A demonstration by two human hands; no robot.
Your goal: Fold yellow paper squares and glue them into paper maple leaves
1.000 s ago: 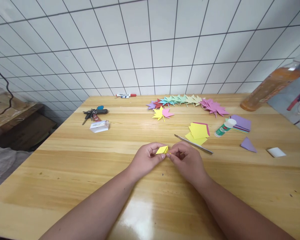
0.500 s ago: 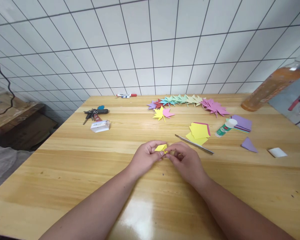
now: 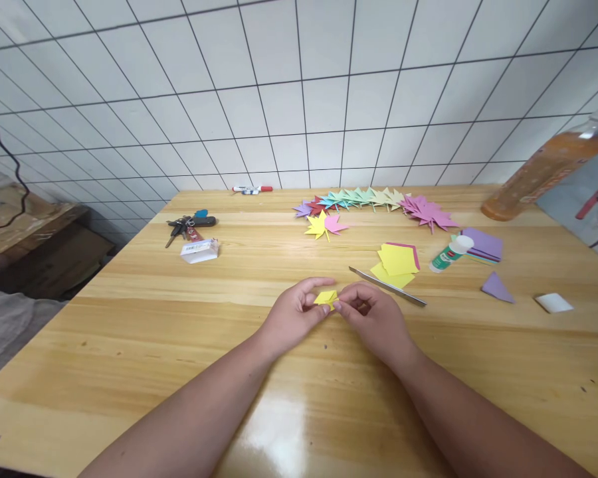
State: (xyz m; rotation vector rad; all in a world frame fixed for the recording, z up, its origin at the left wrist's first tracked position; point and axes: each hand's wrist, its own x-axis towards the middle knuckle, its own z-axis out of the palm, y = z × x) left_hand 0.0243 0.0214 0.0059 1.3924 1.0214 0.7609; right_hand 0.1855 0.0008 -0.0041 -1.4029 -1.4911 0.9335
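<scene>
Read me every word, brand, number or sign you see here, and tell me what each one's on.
None can be read for certain.
Glue stick: label print, too small.
Bottle: lettering on its side, blurred.
White box: printed strip, too small.
Red-capped marker: marks on its barrel, too small.

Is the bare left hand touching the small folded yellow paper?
Touching. The head view shows the bare left hand with its thumb on the near edge of the small folded yellow paper.

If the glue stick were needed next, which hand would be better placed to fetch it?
The right hand, probably: it is nearer the glue stick, which lies off to its right. Both hands grip the folded yellow paper, but the left hand could likely hold it alone.
</scene>
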